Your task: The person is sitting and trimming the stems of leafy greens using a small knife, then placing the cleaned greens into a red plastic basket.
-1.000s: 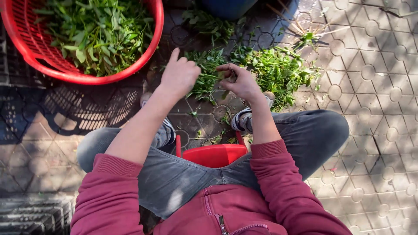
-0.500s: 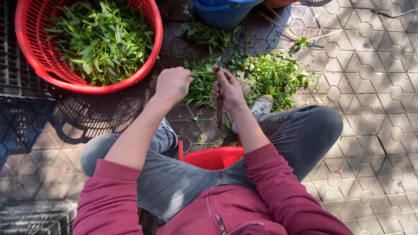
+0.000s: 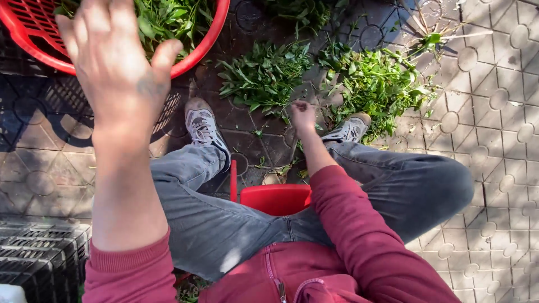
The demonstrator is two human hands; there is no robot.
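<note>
My left hand [image 3: 115, 67] is raised high, close to the camera, fingers spread and empty, over the edge of the red basket [image 3: 205, 47] that holds green leaves [image 3: 168, 17]. My right hand [image 3: 303, 115] is low near the ground, fingers closed, apparently pinching a thin stem; it is too small to be sure. It sits between two heaps of leafy greens on the paving: one in the middle [image 3: 264, 76] and a larger one to the right [image 3: 376, 84].
I sit on a low red stool [image 3: 275, 199] with grey-trousered legs spread and grey shoes [image 3: 202, 126] on patterned paving stones [image 3: 494, 112]. A black plastic crate [image 3: 39, 252] stands at the lower left. Bare stems [image 3: 426, 22] lie at the top right.
My left hand has lifted from the greens on the ground up toward the red basket. My right hand has stayed low by the heaps. The view has moved closer and down.
</note>
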